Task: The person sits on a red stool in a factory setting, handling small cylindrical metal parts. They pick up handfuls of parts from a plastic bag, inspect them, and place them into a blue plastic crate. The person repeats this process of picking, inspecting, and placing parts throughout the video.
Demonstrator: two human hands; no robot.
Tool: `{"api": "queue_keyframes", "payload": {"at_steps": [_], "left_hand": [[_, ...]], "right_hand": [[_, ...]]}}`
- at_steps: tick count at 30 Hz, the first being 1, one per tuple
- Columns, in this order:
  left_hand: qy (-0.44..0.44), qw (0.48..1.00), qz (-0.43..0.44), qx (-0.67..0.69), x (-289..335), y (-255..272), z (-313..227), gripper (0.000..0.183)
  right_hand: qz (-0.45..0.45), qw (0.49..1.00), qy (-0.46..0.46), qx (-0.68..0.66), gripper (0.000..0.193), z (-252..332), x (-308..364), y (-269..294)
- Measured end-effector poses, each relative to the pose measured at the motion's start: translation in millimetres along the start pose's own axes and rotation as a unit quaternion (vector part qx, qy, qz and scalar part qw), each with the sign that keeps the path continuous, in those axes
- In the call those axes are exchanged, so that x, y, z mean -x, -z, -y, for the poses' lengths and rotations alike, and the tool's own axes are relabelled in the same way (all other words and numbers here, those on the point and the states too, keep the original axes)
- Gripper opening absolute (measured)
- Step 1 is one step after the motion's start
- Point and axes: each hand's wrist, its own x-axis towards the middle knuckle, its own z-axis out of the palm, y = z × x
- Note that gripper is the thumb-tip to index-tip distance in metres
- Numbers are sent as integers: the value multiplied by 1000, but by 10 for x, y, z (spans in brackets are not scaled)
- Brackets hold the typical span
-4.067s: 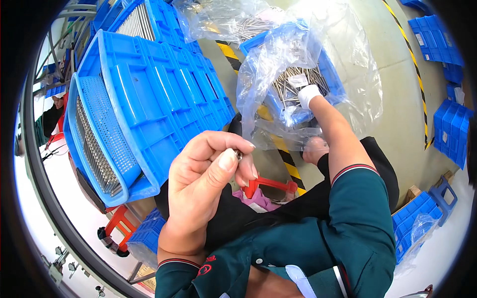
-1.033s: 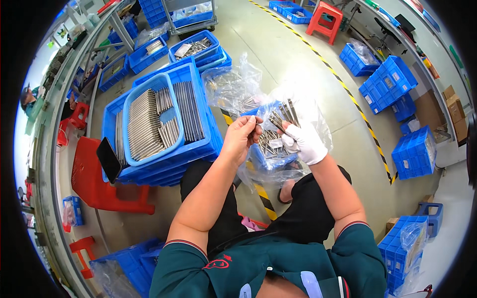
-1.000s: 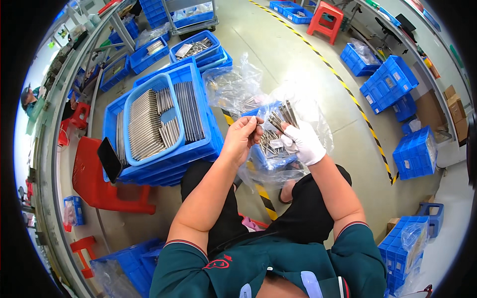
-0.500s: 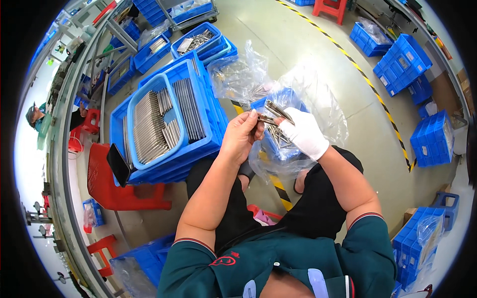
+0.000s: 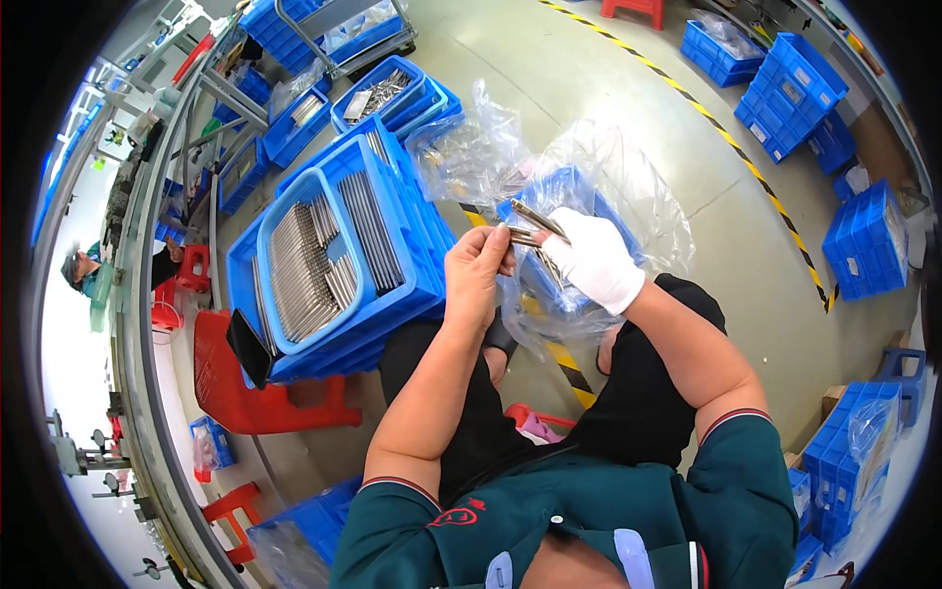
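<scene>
My right hand, in a white glove with bare fingertips showing, is closed round a small bunch of slim metal rods that point up and to the left. My bare left hand pinches the left end of the lower rods between thumb and fingers, so both hands meet on them. Directly below is a blue bin lined with clear plastic, with more loose rods partly hidden by my hands. To the left, a light blue tray holds neat rows of similar metal rods.
The tray rests on stacked blue crates, beside longer dark rods. A black flat object leans at its near corner. A red stool stands left. Clear plastic bags lie ahead; blue crates line the right. Another person sits far left.
The whole view has shifted slightly. Both hands stay together on the rods, and the bunch in my right hand looks less fanned out.
</scene>
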Motion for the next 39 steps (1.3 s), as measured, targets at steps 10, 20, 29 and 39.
{"api": "queue_keyframes", "payload": {"at_steps": [10, 20, 29, 39], "left_hand": [[65, 979, 64, 182, -28, 29, -50, 17], [117, 906, 122, 387, -29, 12, 73, 7], [109, 911, 171, 359, -54, 74, 90, 5], [-18, 998, 47, 40, 22, 1, -83, 17]], "right_hand": [[-9, 999, 10, -46, 25, -14, -21, 16], [-11, 999, 7, -52, 21, 42, 5, 11], [-22, 996, 14, -80, 20, 7, 3, -45], [-24, 995, 15, -100, 26, -28, -31, -61]]}}
